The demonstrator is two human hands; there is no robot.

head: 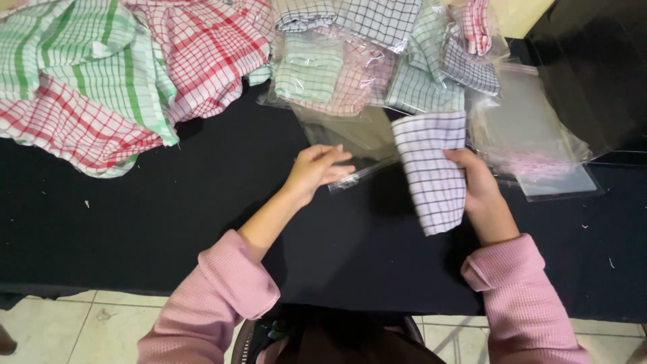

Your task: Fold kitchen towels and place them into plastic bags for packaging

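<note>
A black table [168, 202] carries heaped checked cloths [121, 74] and bagged ones [350, 74]. The right hand [482, 192], grip pinching, holds a folded black-checked cloth [431, 172] at centre; the left hand [317, 172] pinches a clear plastic bag [354, 145] just beside it.

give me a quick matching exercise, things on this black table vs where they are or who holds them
Things:
1. folded black-checked cloth
2. clear plastic bag
3. loose red and green checked cloths
4. stack of empty clear bags

Places:
A. heaped at the table's far left
B. held in the right hand
C. lying at the far right
D. at the left hand

Pairs: 1-B, 2-D, 3-A, 4-C
</note>
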